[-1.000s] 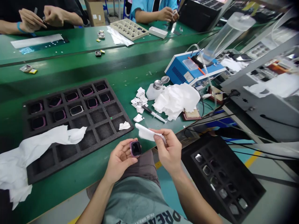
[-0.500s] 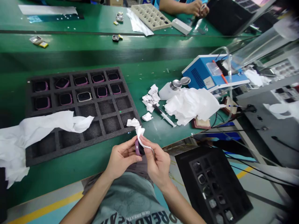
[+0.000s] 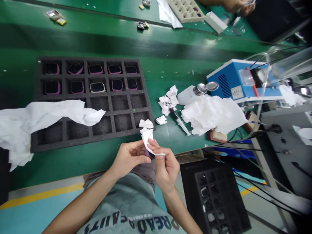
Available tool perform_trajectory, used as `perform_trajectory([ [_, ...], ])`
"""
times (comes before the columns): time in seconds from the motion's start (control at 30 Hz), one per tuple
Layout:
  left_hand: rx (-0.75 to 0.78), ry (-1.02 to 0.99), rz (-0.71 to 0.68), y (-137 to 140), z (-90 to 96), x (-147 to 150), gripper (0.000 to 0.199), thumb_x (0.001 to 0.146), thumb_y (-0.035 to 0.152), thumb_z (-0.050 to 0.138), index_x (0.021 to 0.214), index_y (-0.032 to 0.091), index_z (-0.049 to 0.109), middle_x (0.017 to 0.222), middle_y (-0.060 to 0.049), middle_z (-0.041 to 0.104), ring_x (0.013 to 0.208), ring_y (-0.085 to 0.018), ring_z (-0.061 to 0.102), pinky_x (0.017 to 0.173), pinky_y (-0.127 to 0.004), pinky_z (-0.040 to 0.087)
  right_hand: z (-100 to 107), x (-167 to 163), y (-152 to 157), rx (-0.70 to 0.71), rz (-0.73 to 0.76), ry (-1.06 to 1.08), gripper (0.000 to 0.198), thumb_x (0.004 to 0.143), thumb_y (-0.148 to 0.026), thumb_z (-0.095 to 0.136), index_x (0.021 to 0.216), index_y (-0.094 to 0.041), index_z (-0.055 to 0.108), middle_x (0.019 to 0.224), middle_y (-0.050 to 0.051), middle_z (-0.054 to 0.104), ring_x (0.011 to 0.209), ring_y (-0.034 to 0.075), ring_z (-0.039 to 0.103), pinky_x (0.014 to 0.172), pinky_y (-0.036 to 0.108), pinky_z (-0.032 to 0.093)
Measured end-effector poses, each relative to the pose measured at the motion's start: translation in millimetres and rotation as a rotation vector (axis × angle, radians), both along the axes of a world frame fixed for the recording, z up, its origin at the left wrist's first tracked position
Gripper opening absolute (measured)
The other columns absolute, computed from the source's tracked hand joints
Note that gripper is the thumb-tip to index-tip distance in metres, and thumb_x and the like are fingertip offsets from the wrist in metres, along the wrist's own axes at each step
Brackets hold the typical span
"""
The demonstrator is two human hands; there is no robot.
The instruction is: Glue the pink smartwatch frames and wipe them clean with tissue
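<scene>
Workbench: green tabletop (image 3: 80, 164) crossing the view, its glossy far stretch carrying a beige compartment tray (image 3: 192, 17) and a co-worker's hand (image 3: 235, 6) at the top right edge.
Left hand (image 3: 128, 158): fingers and thumb closed around the sides of a purple-framed smartwatch (image 3: 146, 153), near the bench's front edge, above the wearer's lap.
Right hand (image 3: 167, 167): thumb and fingertips pinching a folded white wipe (image 3: 147, 136), which lies against the smartwatch and hides most of its face; one end sticks up toward the bench.
Foam tray (image 3: 122, 123): dark grey, five columns by four rows, left of centre; ten watches sit in the two far rows, nine with pinkish-purple frames and one pale-framed watch (image 3: 97, 87).
Tissue: a long crumpled strip (image 3: 48, 112) draped over the tray's nearer left part; a small scrap (image 3: 146, 123) on its near right corner.
Right of tray: black-speckled paper (image 3: 167, 103), a syringe (image 3: 181, 123) with its dark end at that paper, a white bottle (image 3: 187, 95) with its metal lid flipped open, a heap of white tissue (image 3: 214, 113).
Behind the heap: blue-and-white machine (image 3: 225, 83).
Below bench level: black compartment tray (image 3: 237, 208) at right.
</scene>
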State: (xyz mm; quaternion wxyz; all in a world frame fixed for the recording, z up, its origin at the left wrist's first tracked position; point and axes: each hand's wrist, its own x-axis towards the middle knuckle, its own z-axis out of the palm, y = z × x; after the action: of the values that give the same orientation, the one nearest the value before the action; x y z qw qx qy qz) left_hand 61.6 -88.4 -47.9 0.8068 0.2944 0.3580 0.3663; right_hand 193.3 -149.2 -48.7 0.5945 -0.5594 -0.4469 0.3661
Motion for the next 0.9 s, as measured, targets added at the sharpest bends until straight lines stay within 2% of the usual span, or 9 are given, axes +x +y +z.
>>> perform_trajectory([
  [0.13, -0.043, -0.013, 0.043, -0.9, 0.4, 2.3, 0.047, 0.054, 0.014, 0.097, 0.099, 0.019, 0.084, 0.101, -0.008, 0.083, 0.092, -0.023, 0.077, 0.089, -0.031, 0.058, -0.6, -1.2, 2.2, 0.003, 0.009, 0.113, 0.017, 0.103, -0.03, 0.054, 0.095, -0.023, 0.067, 0.103, 0.009, 0.082, 0.117, 0.025, 0.073, 0.116, 0.056, 0.044],
  [0.27, -0.083, -0.071, 0.103, -1.1, 0.2, 6.0, 0.041, 0.05, 0.012, 0.098, 0.087, 0.017, 0.082, 0.087, -0.005, 0.083, 0.083, -0.019, 0.077, 0.081, -0.026, 0.058, -0.1, -1.9, 6.8, 0.019, 0.013, 0.226, 0.017, 0.102, -0.035, 0.056, 0.091, -0.024, 0.064, 0.09, 0.005, 0.081, 0.106, 0.025, 0.076, 0.117, 0.058, 0.042],
  [0.4, -0.09, -0.088, 0.132, -1.6, 0.5, 8.1, 0.038, 0.052, 0.014, 0.099, 0.085, 0.016, 0.08, 0.082, -0.004, 0.082, 0.077, -0.017, 0.077, 0.078, -0.025, 0.059, 1.0, -1.9, 12.4, 0.074, 0.016, 0.348, 0.016, 0.099, -0.038, 0.063, 0.09, -0.026, 0.064, 0.077, 0.0, 0.077, 0.096, 0.024, 0.078, 0.117, 0.057, 0.042],
  [0.57, -0.117, -0.087, 0.142, -4.1, 3.0, 6.3, 0.042, 0.051, 0.021, 0.101, 0.087, 0.015, 0.08, 0.082, -0.004, 0.082, 0.076, -0.017, 0.076, 0.074, -0.024, 0.058, -2.9, -2.0, 14.6, 0.125, 0.021, 0.385, 0.014, 0.098, -0.037, 0.065, 0.089, -0.027, 0.066, 0.072, -0.002, 0.073, 0.09, 0.022, 0.077, 0.115, 0.057, 0.044],
  [0.77, -0.218, -0.097, 0.177, -2.8, 6.2, 2.4, 0.051, 0.057, 0.032, 0.1, 0.1, 0.013, 0.079, 0.087, -0.007, 0.082, 0.076, -0.017, 0.076, 0.076, -0.028, 0.062, -12.9, 3.3, 5.2, 0.118, -0.04, 0.364, 0.016, 0.096, -0.04, 0.068, 0.087, -0.026, 0.067, 0.071, -0.002, 0.072, 0.088, 0.02, 0.075, 0.113, 0.054, 0.045],
  [0.83, -0.226, -0.105, 0.214, -0.7, 6.7, 1.2, 0.05, 0.06, 0.032, 0.099, 0.101, 0.014, 0.079, 0.096, -0.007, 0.082, 0.083, -0.018, 0.076, 0.079, -0.031, 0.063, -12.9, 10.6, 4.5, 0.06, -0.096, 0.399, 0.019, 0.093, -0.043, 0.071, 0.086, -0.025, 0.067, 0.072, -0.003, 0.071, 0.083, 0.018, 0.074, 0.109, 0.05, 0.049],
  [0.9, -0.186, -0.111, 0.219, 1.0, 5.9, -0.4, 0.049, 0.064, 0.033, 0.097, 0.106, 0.016, 0.078, 0.11, -0.009, 0.08, 0.094, -0.022, 0.076, 0.084, -0.034, 0.064, -9.8, 19.8, 6.9, -0.026, -0.203, 0.455, 0.023, 0.089, -0.045, 0.074, 0.086, -0.024, 0.066, 0.074, -0.003, 0.069, 0.077, 0.016, 0.071, 0.097, 0.042, 0.056],
])
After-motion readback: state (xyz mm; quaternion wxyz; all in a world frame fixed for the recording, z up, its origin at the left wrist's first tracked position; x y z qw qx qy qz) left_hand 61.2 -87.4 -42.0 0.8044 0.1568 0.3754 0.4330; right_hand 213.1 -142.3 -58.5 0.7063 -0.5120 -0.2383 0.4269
